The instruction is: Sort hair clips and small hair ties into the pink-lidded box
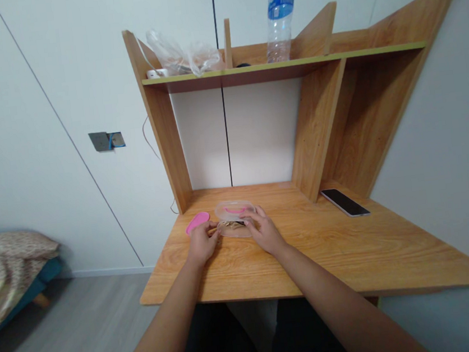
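Note:
A small clear plastic box (pixel 236 233) sits on the desk between my hands, its clear lid (pixel 223 207) raised at the back with a pink handle (pixel 235 210) on it. Inside lie small tan and dark items (pixel 232 224), too small to name. My left hand (pixel 202 243) grips the box's left edge between thumb and fingers. At the right end, my right hand (pixel 265 233) has its fingers closed around the edge of the box, close to the lid. A pink oval piece (pixel 197 222), flat and shallow, lies just beyond my left hand.
The wooden desk (pixel 336 255) carries a shelf unit (pixel 324 109) at its back. A phone (pixel 345 202) lies to the right. Up on the shelf are a plastic bag (pixel 187 54) and a clear bottle (pixel 281 18). A bed (pixel 12 269) stands at the left.

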The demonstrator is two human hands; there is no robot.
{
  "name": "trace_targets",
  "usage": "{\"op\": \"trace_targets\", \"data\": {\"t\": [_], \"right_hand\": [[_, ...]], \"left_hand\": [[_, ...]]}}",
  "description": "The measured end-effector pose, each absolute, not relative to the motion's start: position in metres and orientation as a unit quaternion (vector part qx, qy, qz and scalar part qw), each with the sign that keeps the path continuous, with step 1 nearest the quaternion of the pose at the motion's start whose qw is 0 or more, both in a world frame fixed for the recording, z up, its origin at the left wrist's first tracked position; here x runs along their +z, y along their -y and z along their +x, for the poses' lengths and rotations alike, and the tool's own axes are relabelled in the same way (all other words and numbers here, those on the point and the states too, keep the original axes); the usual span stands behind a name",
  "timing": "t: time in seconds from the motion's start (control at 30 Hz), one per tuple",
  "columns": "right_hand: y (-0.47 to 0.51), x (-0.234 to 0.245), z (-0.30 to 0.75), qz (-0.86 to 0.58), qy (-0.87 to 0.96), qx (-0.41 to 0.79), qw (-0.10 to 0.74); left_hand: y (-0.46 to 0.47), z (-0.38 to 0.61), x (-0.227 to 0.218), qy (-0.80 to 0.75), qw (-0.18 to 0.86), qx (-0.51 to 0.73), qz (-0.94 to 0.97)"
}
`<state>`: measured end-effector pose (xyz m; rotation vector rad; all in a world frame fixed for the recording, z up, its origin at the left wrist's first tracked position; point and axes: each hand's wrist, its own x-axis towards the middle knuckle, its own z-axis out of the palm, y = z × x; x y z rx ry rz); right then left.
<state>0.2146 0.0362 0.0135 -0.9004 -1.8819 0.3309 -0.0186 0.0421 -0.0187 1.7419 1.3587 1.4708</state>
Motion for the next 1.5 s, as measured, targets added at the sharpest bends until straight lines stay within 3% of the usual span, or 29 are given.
{"op": "trace_targets", "data": {"t": [0.87, 1.5], "right_hand": [[-0.034, 0.01, 0.214, -0.308, 0.823, 0.126, 0.46], [-0.03, 0.015, 0.211, -0.271, 0.814, 0.053, 0.511]], "left_hand": [[-0.044, -0.025, -0.021, -0.525, 0.147, 0.547, 0.636], [-0.038, -0.02, -0.013, -0.462, 0.11, 0.568, 0.673]]}}
